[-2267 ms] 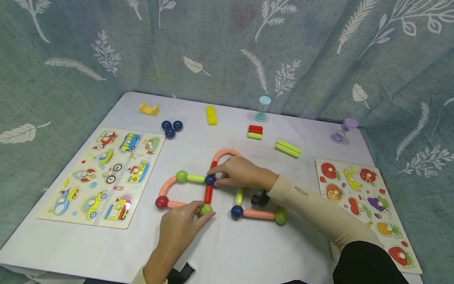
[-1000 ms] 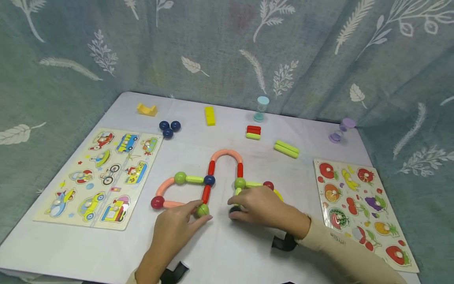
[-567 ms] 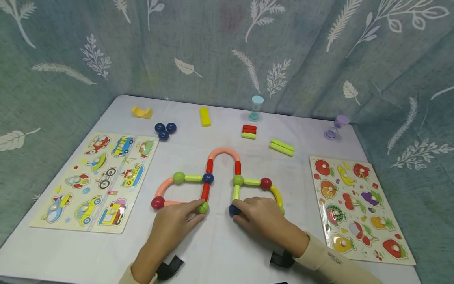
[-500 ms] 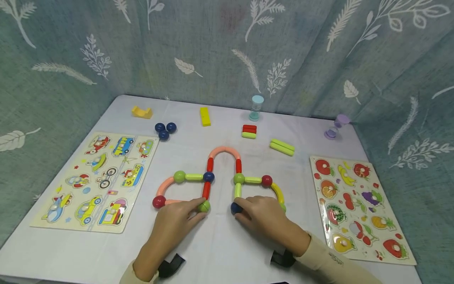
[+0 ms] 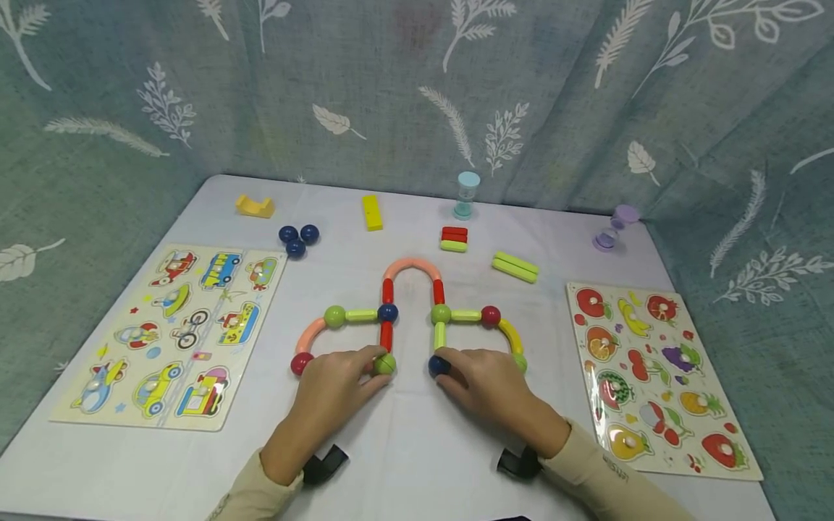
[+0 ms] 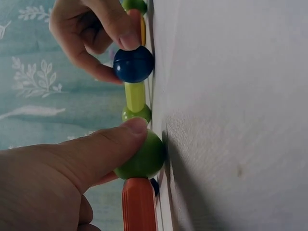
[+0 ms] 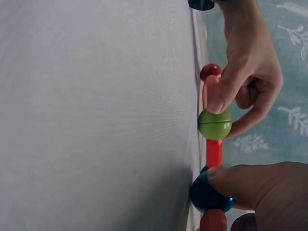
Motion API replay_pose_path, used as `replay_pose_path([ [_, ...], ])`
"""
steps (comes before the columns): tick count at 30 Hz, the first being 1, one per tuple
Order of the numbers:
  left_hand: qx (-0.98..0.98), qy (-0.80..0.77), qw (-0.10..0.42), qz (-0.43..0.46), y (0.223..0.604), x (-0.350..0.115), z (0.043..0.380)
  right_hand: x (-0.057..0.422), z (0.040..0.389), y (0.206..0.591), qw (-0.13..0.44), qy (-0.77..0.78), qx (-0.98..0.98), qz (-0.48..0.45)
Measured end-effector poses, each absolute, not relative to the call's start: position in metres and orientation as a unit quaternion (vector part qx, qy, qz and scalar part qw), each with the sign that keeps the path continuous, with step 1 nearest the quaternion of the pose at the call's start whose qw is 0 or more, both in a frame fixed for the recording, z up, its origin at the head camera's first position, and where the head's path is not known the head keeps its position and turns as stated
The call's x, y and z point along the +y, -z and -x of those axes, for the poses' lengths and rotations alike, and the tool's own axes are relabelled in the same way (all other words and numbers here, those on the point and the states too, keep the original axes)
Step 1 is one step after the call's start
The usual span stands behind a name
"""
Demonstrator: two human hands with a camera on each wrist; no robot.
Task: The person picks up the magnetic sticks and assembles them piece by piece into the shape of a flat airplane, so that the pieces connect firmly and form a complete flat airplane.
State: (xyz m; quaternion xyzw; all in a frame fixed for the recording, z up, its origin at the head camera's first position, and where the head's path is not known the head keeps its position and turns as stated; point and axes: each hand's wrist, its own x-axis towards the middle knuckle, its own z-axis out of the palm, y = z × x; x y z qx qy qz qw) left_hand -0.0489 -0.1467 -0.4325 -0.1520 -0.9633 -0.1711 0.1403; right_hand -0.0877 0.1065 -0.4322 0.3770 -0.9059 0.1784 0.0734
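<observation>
The left hand is pinching a green ball nearer the person than the pink arch's left end; the right hand is pinching a blue ball nearer than its right.

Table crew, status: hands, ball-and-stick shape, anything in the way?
Left hand pinches green ball; right hand, blue ball. Shape open between them. Picture boards alongside, not touching shape.

Glossy plastic-looking balls, matt cloth tabletop
</observation>
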Motion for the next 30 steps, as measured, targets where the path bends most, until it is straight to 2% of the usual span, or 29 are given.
replay_pose_path([
  [8, -0.966, 0.176, 0.114, 0.150, 0.429, -0.148, 0.052, 0.115, 0.100, 0.416, 0.059, -0.200, -0.911, -0.355],
  [15, -0.955, 0.231, 0.074, 0.171, 0.423, -0.162, 0.061, 0.146, 0.158, 0.389, 0.024, -0.247, -0.945, -0.211],
  [21, -0.946, 0.241, 0.037, 0.213, 0.425, -0.168, 0.072, 0.177, 0.210, 0.405, 0.028, -0.262, -0.957, -0.121],
  [26, -0.943, 0.247, 0.026, 0.221, 0.425, -0.171, 0.074, 0.193, 0.219, 0.423, 0.017, -0.236, -0.969, -0.073],
  [30, -0.940, 0.258, 0.024, 0.221, 0.425, -0.174, 0.075, 0.200, 0.222, 0.432, 0.052, -0.230, -0.970, -0.053],
])
